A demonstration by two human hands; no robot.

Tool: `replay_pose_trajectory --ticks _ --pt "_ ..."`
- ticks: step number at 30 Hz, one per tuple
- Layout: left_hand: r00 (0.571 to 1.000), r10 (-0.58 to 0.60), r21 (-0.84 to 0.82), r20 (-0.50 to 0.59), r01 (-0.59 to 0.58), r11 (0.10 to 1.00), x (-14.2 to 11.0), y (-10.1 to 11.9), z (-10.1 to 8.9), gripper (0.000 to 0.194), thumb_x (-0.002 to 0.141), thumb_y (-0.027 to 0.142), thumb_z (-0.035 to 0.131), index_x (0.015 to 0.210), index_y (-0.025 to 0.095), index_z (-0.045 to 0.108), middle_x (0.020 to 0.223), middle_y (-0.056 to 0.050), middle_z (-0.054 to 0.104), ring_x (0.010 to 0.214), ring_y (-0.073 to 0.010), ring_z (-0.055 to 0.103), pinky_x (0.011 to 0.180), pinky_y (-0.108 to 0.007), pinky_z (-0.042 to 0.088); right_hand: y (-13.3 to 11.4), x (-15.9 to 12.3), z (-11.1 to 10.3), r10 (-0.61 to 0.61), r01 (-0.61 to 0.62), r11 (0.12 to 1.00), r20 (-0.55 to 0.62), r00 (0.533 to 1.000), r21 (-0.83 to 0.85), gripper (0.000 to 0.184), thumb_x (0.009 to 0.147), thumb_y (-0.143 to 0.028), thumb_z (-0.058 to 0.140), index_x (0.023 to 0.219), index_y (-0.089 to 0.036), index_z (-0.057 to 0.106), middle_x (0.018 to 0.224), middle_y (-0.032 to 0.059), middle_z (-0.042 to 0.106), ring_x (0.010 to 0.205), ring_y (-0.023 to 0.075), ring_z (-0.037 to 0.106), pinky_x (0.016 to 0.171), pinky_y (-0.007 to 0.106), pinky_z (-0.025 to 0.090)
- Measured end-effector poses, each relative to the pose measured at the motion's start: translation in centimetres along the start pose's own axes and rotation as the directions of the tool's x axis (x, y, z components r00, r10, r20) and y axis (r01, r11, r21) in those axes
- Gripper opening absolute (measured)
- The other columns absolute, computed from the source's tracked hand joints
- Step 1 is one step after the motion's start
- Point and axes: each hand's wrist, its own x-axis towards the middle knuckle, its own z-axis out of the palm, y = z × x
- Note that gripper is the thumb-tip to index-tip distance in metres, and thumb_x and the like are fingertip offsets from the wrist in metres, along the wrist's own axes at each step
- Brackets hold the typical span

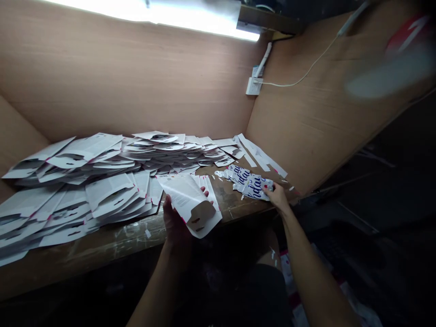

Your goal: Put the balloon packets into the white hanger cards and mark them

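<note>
My left hand (173, 222) is closed around a white cardboard sleeve (187, 197), its thumb on the near side and fingertips at the far edge. The sleeve's flap end, with a hang hole, gapes toward me. My right hand (278, 196) pinches the right end of a white packet with blue lettering (257, 187), which lies on the wooden table (136, 234). More such packets overlap behind it. Beside the held sleeve, other white sleeves (214, 200) show just behind my left fingers.
Piles of white sleeves (112, 195) cover the table's left and back. Paper strips (262, 159) and small scraps lie at the right. Cardboard walls (136, 77) enclose the back and sides. A lamp (190, 16) hangs above; a white socket block (253, 86) with a cable sits in the corner.
</note>
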Motion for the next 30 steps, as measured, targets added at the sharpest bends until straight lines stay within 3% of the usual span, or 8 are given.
replay_pose_trajectory --ticks 6,9,13,14,23,26,28,30 --pt "0.998 0.055 -0.038 -0.017 -0.055 0.998 1.0 -0.6 0.6 0.099 0.079 0.084 0.064 0.146 0.012 0.057 0.123 -0.022 0.075 0.114 -0.0435 0.072 0.103 -0.067 0.053 -7.2 -7.3 0.5 0.090 -0.065 0.959 -0.080 0.993 0.275 0.029 0.101 -0.044 0.060 0.116 -0.021 0.068 0.105 0.0158 0.078 0.095 0.0297 0.075 0.076 0.040 0.059" --pt "0.998 0.064 -0.049 -0.016 -0.064 0.997 1.8 -0.8 1.0 0.097 0.079 0.085 0.063 0.145 0.014 0.058 0.118 -0.020 0.077 0.111 -0.0430 0.073 0.102 -0.067 0.054 -12.3 -10.9 0.9 -0.164 0.139 0.964 0.097 0.982 0.225 0.028 0.097 -0.031 0.067 0.125 -0.028 0.072 0.118 0.0112 0.079 0.104 0.0332 0.076 0.090 0.048 0.063" --pt "0.996 0.082 -0.045 -0.029 -0.084 0.996 1.9 -1.2 1.6 0.097 0.078 0.085 0.064 0.144 0.014 0.058 0.120 -0.021 0.076 0.112 -0.0427 0.073 0.100 -0.067 0.055 -16.1 -12.3 2.8 -0.610 0.555 0.787 0.474 0.635 0.269 0.047 0.101 -0.012 0.053 0.143 -0.029 0.065 0.139 0.0077 0.072 0.130 0.0301 0.068 0.111 0.051 0.056" --pt "0.996 0.084 -0.038 -0.028 -0.085 0.996 1.7 -1.4 1.8 0.096 0.078 0.085 0.064 0.142 0.013 0.060 0.119 -0.021 0.076 0.112 -0.0430 0.073 0.100 -0.067 0.056 -16.3 -12.3 3.5 -0.635 0.611 0.757 0.485 0.601 0.233 0.050 0.101 -0.008 0.049 0.147 -0.027 0.062 0.142 0.0092 0.070 0.134 0.0293 0.065 0.113 0.051 0.054" --pt "0.997 0.047 -0.055 -0.054 -0.050 0.997 0.5 -2.6 2.8 0.093 0.077 0.089 0.058 0.126 0.010 0.069 0.110 -0.021 0.078 0.112 -0.0432 0.071 0.099 -0.063 0.057 -18.4 -15.0 7.5 -0.569 0.610 0.787 0.274 0.775 -0.093 0.049 0.103 -0.024 0.055 0.151 -0.016 0.052 0.127 0.0212 0.069 0.121 0.0380 0.065 0.102 0.058 0.053" --pt "0.992 0.089 -0.040 -0.088 -0.092 0.995 0.2 -2.9 2.8 0.093 0.077 0.090 0.059 0.123 0.011 0.070 0.109 -0.020 0.077 0.112 -0.0425 0.071 0.099 -0.060 0.057 -18.8 -16.0 8.0 -0.528 0.581 0.814 0.417 0.740 0.002 0.068 0.102 -0.044 0.061 0.160 -0.015 0.040 0.140 0.0225 0.064 0.131 0.0414 0.060 0.110 0.061 0.048" --pt "0.997 0.073 0.048 -0.036 -0.071 0.996 0.1 -3.2 2.6 0.093 0.077 0.090 0.059 0.124 0.010 0.070 0.115 -0.021 0.075 0.118 -0.0438 0.068 0.102 -0.058 0.055 -18.4 -15.6 8.3 -0.498 0.549 0.834 0.502 0.708 0.053 0.057 0.104 -0.045 0.057 0.153 -0.018 0.052 0.131 0.0200 0.070 0.122 0.0395 0.065 0.105 0.058 0.052" --pt "0.991 0.132 0.267 -0.003 -0.126 0.955 0.2 -3.0 1.8 0.089 0.081 0.087 0.058 0.132 0.015 0.066 0.131 -0.021 0.070 0.132 -0.0440 0.060 0.109 -0.057 0.050 -18.0 -14.1 8.3 -0.453 0.472 0.880 0.408 0.792 0.061 0.037 0.106 -0.038 0.053 0.135 -0.020 0.066 0.111 0.0168 0.075 0.100 0.0344 0.072 0.089 0.050 0.059"
